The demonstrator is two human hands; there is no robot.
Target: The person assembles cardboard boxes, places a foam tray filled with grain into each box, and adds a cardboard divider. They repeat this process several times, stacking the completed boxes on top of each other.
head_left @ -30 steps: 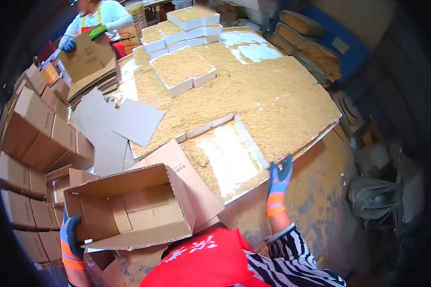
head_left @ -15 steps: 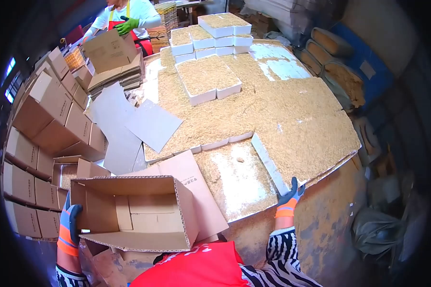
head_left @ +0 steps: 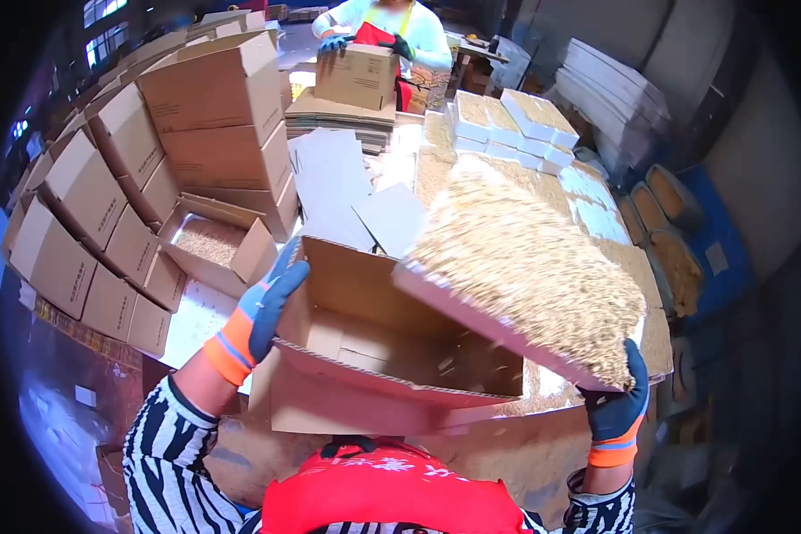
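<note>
My left hand (head_left: 262,311), in a dark blue and orange glove, grips the left end of an open cardboard box (head_left: 374,343). The inside that shows holds only a few flying bits. At the right, my right hand (head_left: 621,392) clasps the near right corner of a white block (head_left: 472,311). Grainy tan material (head_left: 529,267) covers the block's upper face, which is blurred by motion. Tilted, the block hangs over the right part of the box, its left end beside the box's back rim.
Stacked cardboard boxes (head_left: 209,107) fill the left side, with a box of tan material (head_left: 209,240) near them. Grey sheets (head_left: 329,182) lie on the table. White blocks (head_left: 534,120) are stacked farther back. Across the table, a gloved person (head_left: 427,36) holds a carton (head_left: 356,78).
My right hand has lifted the block from the table's near edge and brought it over the box. My left hand still holds the box. The view has swung left.
</note>
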